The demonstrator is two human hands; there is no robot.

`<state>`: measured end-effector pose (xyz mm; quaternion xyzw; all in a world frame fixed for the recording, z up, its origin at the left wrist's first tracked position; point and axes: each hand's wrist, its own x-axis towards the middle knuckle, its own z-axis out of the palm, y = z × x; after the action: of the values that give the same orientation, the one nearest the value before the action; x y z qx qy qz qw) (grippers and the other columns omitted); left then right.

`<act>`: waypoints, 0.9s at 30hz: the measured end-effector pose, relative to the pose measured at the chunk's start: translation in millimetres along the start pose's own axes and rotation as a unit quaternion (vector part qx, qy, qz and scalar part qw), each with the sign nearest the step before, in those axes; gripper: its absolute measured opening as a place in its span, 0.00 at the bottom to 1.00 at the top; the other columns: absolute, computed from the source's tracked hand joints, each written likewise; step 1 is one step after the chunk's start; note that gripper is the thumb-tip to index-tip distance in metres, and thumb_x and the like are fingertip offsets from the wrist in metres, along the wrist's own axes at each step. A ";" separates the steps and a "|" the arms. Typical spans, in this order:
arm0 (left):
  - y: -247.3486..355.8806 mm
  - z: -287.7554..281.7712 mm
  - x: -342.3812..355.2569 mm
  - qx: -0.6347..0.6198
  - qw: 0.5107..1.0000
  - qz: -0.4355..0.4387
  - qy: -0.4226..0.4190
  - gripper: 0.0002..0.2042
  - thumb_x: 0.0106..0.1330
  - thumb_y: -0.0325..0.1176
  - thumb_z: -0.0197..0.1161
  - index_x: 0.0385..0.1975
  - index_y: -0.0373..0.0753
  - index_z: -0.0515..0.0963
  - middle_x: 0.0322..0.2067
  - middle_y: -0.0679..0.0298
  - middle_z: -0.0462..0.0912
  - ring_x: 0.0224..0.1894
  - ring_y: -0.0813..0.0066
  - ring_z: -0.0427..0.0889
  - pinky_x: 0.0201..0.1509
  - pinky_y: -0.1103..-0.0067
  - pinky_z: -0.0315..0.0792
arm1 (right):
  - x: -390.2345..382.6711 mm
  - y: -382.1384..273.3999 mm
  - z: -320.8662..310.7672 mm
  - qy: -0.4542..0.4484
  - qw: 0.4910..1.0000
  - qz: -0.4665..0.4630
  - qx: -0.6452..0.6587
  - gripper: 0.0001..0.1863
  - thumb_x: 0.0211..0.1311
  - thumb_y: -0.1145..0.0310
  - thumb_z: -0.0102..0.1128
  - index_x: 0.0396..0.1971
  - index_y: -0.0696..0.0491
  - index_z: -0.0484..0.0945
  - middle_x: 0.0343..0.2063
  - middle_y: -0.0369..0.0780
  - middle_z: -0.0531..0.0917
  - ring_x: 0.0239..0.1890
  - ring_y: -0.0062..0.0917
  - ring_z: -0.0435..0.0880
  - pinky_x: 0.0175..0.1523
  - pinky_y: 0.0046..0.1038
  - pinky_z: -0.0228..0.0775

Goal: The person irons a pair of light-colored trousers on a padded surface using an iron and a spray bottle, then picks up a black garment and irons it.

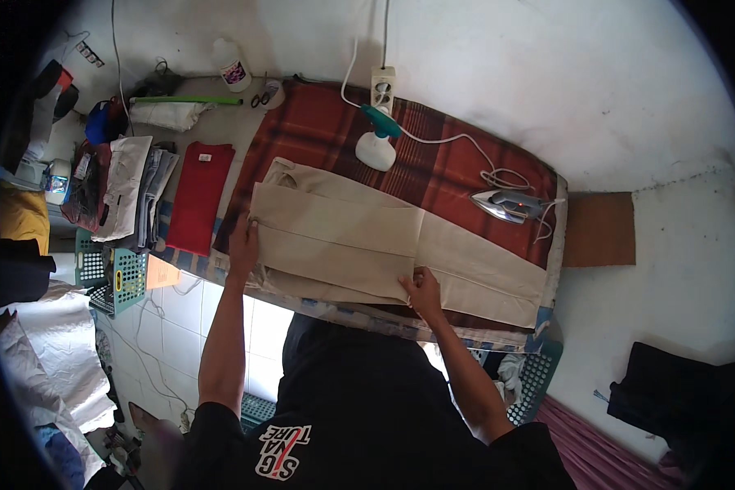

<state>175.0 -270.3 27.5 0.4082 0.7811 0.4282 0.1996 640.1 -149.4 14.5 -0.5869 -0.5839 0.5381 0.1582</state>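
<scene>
Beige trousers [335,233] lie across the red plaid cloth, one part folded back over the rest. My left hand [244,247] grips the left edge of the folded part, thumb on top. At the near edge, by the fold on the right, my right hand [422,292] pinches the fabric between thumb and fingers. A single layer of trouser leg [486,269] stretches from there toward the right end. The fingers under the cloth are partly hidden.
An iron [508,205] with a lit red light rests at the right, its cord running to a wall socket [383,82]. Beyond the trousers stands a spray bottle [376,151]. A folded red garment [200,198] and a clothes stack [124,188] lie left, above a green basket [110,276].
</scene>
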 end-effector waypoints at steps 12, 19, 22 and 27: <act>61.7 83.9 -34.5 0.379 0.909 -0.002 0.173 0.31 0.73 0.36 0.65 0.74 0.34 0.66 0.69 0.43 0.73 0.73 0.43 0.70 0.75 0.51 0.63 | 72.5 -15.7 -105.8 -0.134 0.951 -0.133 -0.244 0.23 0.67 0.60 0.73 0.52 0.59 0.78 0.35 0.45 0.88 0.38 0.37 0.90 0.45 0.38 0.81; 202.5 271.1 -96.0 0.254 0.934 0.207 -0.141 0.40 0.72 0.53 0.63 0.80 0.40 0.62 0.82 0.48 0.56 0.85 0.44 0.50 0.84 0.39 0.42 | 201.3 -98.9 -259.4 0.142 0.742 -0.249 -0.606 0.32 0.63 0.44 0.74 0.52 0.58 0.80 0.47 0.49 0.84 0.56 0.51 0.82 0.60 0.53 0.72; 211.8 300.2 -92.9 0.271 0.935 0.185 -0.133 0.42 0.72 0.57 0.62 0.80 0.40 0.62 0.82 0.50 0.56 0.85 0.47 0.50 0.84 0.38 0.41 | 225.4 -102.7 -269.2 -0.005 0.771 -0.272 -0.576 0.34 0.58 0.42 0.77 0.49 0.58 0.83 0.44 0.51 0.86 0.47 0.50 0.86 0.54 0.50 0.77; 199.5 281.5 -113.3 0.292 0.923 0.203 -0.147 0.42 0.72 0.59 0.61 0.80 0.38 0.61 0.82 0.53 0.58 0.85 0.50 0.52 0.85 0.40 0.42 | 217.3 -103.5 -281.3 -0.064 0.802 -0.322 -0.499 0.34 0.58 0.40 0.77 0.47 0.57 0.84 0.40 0.51 0.88 0.44 0.53 0.89 0.50 0.50 0.79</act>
<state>520.9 -159.7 33.3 0.6568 0.7337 0.1473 0.0930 759.7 188.9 105.9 -0.3274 -0.9358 0.1271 -0.0300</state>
